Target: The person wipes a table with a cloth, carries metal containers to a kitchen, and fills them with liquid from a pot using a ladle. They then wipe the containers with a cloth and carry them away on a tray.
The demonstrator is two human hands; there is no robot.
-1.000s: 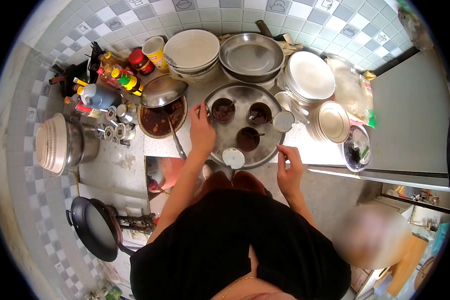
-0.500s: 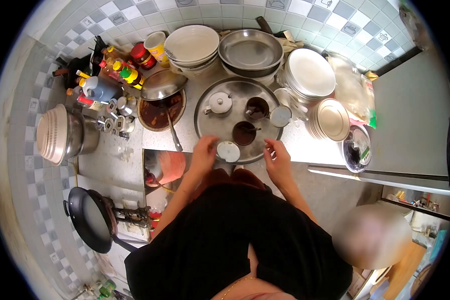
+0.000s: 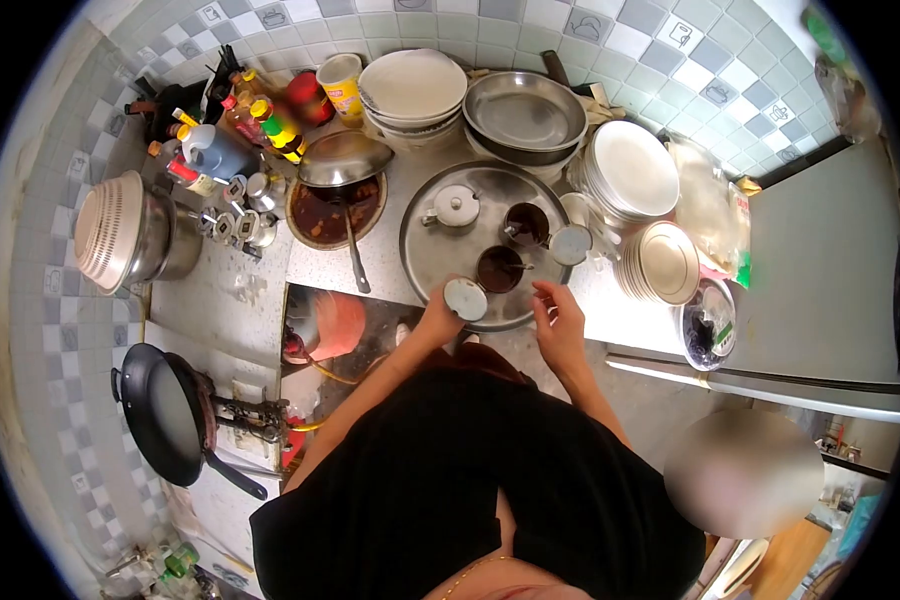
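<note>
My left hand (image 3: 440,320) is closed around the left side of a small white round dish (image 3: 465,299) at the near edge of a round metal tray (image 3: 440,250). My right hand (image 3: 560,322) holds nothing, its fingers loosely curled and apart beside the tray's near right rim. Between the hands and farther in stands a cup of dark liquid (image 3: 498,269) with a spoon in it. Behind it is a second dark-filled cup (image 3: 526,225), with another white round dish (image 3: 571,245) to its right. A white lidded pot (image 3: 456,206) sits at the tray's back left.
Left of the tray, a bowl of brown sauce (image 3: 315,222) holds a ladle (image 3: 356,258) under a tilted metal lid (image 3: 345,158). Bowls (image 3: 413,85), metal pans (image 3: 525,110) and plates (image 3: 635,168) stand along the back. A black wok (image 3: 165,415) is at lower left.
My left hand has moved in from beside the small white dish and now grips it. My right hand stays by the tray's rim. The camera view has shifted slightly.
</note>
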